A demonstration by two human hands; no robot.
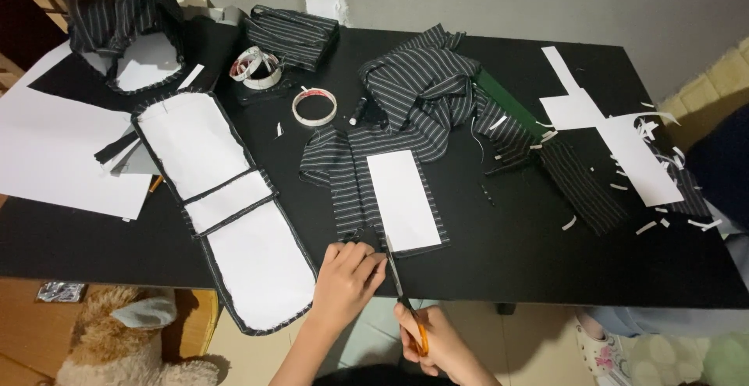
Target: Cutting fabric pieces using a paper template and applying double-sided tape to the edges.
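Fingers of the left hand (347,273) are curled down on the near edge of the striped cloth (351,187), pinning it to the black table (507,253). Fingers of the right hand (441,343) are closed through the orange handles of the scissors (399,285), whose blades point away from the person and meet the cloth just right of the left fingertips; whether the blades stand apart or together is too small to tell.

That cloth lies flat near the front edge of the table, with a white card (403,200) resting on it. The blade tips sit at the cloth's near hem, just left of the card's lower corner, so the cut looks barely begun: the cloth seems whole along the card's left side, and on the far and right sides it spreads beyond the card untrimmed.

Left of the hand lies a long white panel (226,214) edged in the same stripe, already shaped. Farther back are a heap of striped fabric (425,82), a green strip (507,101), a tape roll (314,107) and a measuring tape (256,66). To the right lie a white paper cross (616,132) and scattered paper scraps (663,222).
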